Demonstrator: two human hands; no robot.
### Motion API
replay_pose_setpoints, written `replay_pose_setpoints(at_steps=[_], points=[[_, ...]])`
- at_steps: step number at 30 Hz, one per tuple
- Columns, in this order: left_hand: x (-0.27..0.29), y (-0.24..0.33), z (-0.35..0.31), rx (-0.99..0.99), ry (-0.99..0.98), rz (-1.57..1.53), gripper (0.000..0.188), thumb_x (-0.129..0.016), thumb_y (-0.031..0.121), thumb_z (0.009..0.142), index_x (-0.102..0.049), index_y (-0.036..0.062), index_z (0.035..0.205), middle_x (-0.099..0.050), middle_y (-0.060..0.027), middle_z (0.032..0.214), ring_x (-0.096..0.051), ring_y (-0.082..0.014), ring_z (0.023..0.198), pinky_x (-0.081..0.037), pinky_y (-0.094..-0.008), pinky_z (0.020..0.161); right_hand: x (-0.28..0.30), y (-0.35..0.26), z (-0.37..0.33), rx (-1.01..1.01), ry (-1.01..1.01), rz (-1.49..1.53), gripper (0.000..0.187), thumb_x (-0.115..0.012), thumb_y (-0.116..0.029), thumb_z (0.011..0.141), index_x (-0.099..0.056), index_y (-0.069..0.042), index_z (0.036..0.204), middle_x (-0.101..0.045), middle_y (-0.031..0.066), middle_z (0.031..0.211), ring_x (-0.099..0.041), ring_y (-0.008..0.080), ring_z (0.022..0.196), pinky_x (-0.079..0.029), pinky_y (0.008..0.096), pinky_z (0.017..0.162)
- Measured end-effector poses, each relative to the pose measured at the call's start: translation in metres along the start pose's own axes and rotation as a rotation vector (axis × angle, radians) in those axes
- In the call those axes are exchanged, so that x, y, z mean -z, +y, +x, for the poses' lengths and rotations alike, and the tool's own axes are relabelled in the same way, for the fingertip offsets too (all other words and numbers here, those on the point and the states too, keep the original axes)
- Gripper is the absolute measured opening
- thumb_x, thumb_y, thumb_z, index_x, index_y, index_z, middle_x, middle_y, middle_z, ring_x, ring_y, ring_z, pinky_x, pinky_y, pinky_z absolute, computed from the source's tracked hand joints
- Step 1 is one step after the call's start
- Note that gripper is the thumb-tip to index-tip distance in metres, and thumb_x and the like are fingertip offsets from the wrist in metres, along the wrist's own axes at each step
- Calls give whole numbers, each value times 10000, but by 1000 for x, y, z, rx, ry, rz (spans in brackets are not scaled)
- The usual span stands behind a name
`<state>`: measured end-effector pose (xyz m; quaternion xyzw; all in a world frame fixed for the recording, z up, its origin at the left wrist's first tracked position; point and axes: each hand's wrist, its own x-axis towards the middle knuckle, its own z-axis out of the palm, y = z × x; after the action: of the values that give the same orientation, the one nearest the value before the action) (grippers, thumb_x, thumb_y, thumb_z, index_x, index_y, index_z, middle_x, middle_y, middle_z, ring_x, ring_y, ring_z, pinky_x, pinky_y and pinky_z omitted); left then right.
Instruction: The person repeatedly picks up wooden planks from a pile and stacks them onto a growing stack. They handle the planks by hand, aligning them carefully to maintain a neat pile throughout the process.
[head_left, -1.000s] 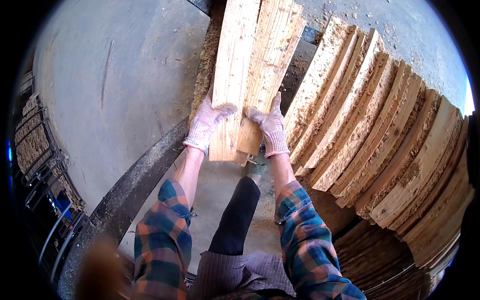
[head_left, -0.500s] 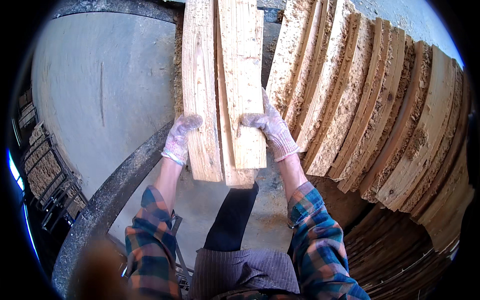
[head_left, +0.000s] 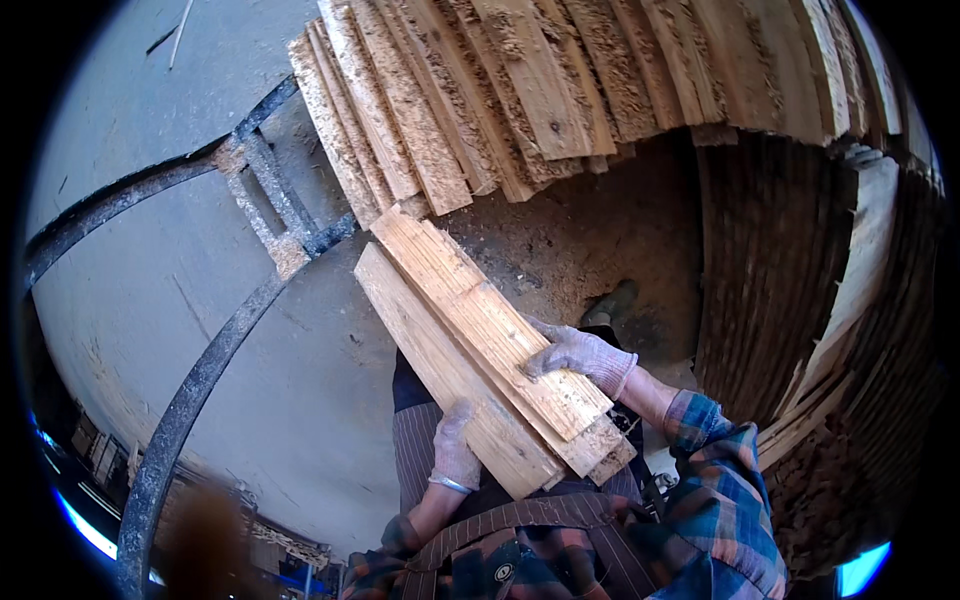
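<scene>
Between my two gloved hands I carry a small bundle of wooden boards (head_left: 470,320), tilted across my front with the near ends close to my apron. My left hand (head_left: 457,447) grips the outer left board, its thumb on the top face. My right hand (head_left: 580,360) is wrapped round the right edge, its thumb over the upper board. The fingers under the boards are hidden. Sawdust clings to the board ends. Past the bundle's far end lies a row of sawdust-covered boards (head_left: 540,90).
A dark metal frame (head_left: 200,390) curves along the left, with a short crosspiece (head_left: 265,200) near the board row. Tall stacked boards (head_left: 770,270) stand at the right, a pale board (head_left: 860,260) jutting from them. Grey floor (head_left: 290,400) spreads at the left; a shoe (head_left: 612,302) shows beyond my right hand.
The held boards have come off the metal frame and closer to my body, now slanting toward the upper left. My view has turned right, bringing the tall stacks further in.
</scene>
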<state>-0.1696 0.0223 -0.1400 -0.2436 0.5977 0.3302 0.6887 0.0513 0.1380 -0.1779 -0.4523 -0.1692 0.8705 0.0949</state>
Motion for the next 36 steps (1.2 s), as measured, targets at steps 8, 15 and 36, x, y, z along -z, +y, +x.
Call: replay_pose_setpoints(at_steps=[8, 15, 36], points=[[-47, -93, 33, 400, -60, 305, 584, -653, 328, 817, -461, -10, 1253, -600, -157, 1111, -621, -284, 956, -515, -417, 864, 71, 131, -135, -244, 377, 731, 526, -713, -266, 771, -563, -14, 1207, -618, 95, 1104, -611, 149, 961, -491, 248, 833], [-46, -127, 204, 455, -33, 616, 458, -686, 270, 787, -549, 23, 1148, -638, -126, 989, -648, -277, 817, -549, -412, 757, 159, 261, -21, -89, 585, 820, 510, -733, -205, 765, -550, 17, 1185, -632, 116, 1040, -614, 191, 957, -489, 289, 882], [-163, -151, -13, -312, -417, 1315, 873, -635, -40, 702, -204, 81, 1451, -541, -187, 1165, -597, -286, 963, -537, -371, 821, 90, 204, -153, 915, 425, 962, 859, -774, -207, 721, -317, -37, 1428, -502, 88, 1302, -459, 199, 1195, -342, 329, 1043]])
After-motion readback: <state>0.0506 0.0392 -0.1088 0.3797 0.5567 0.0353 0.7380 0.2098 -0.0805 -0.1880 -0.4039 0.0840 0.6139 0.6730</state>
